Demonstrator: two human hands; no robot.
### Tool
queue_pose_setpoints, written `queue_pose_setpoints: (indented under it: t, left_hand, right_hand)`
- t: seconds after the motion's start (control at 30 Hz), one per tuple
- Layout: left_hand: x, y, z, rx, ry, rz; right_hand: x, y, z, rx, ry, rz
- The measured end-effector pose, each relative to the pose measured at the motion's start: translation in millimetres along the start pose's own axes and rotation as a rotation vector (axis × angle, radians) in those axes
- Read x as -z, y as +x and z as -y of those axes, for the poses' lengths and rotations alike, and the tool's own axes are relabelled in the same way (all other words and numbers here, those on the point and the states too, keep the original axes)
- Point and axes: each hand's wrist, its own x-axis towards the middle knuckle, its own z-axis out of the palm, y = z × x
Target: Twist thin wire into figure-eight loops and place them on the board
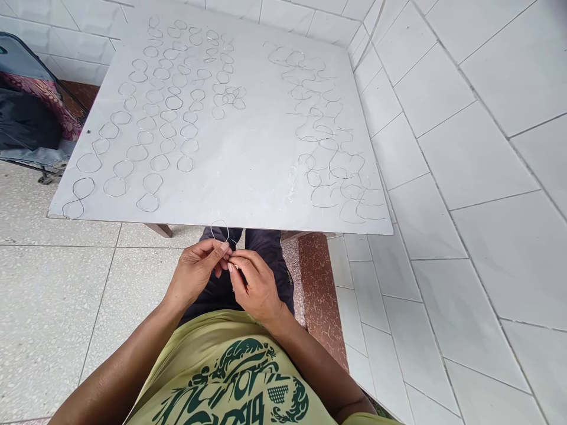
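Observation:
Just off the table's front edge, above my lap, my left hand [199, 265] pinches a thin wire [227, 228] whose upper part forms a loop. My right hand [254, 283] meets it there, thumb and forefinger closed on the lower part of the same wire. A short wire end sticks up between the hands; the rest is hidden by my fingers. On the left of the white table [252, 171] lie rows of wire figure-eights [153, 192]. Loosely bent, open wire pieces [325, 141] are spread over the right side.
A folding chair [31, 153] with a dark bag [26, 118] on it stands to the left. White wall tiles [465, 147] run close along the table's right side. Below are the speckled floor [146, 283] and a reddish-brown strip [319, 289].

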Motion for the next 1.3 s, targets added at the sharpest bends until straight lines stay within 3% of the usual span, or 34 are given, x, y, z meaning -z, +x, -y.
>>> queue_pose_setpoints:
  t: [0.17, 0.33, 0.47, 0.6, 0.83, 1.03, 1.3]
  left_hand:
    - [3.0, -1.8, 4.2, -0.008, 0.074, 0.053]
    - [2.0, -5.9, 3.5, -0.020, 0.051, 0.149]
    - [2.0, -6.3, 2.7, 0.034, -0.110, 0.241]
    - [2.7, -5.1, 5.6, 0.018, -0.202, 0.311]
    - [5.9, -2.1, 15.5, -0.094, -0.092, 0.341]
    - [8.7, 0.9, 20.7, -0.083, -0.236, 0.321]
    - [11.5, 5.6, 39.8, -0.057, -0.369, 0.201]
  right_hand:
    - [4.2, 4.2, -1.2, -0.142, -0.122, -0.133]
    - [7.5, 16.5, -8.0, -0.263, -0.043, -0.063]
    - [9.0, 19.8, -6.3, -0.316, 0.078, -0.069]
    - [7.6, 21.8, -3.7, -0.505, 0.337, -0.022]
    - [-1.5, 26.0, -11.9, -0.857, 0.912, -0.082]
    - [-7.2, 21.6, -11.0, -0.876, 1.096, -0.118]
    - [-13.6, 16.5, -10.2, -0.823, 1.133, -0.123]
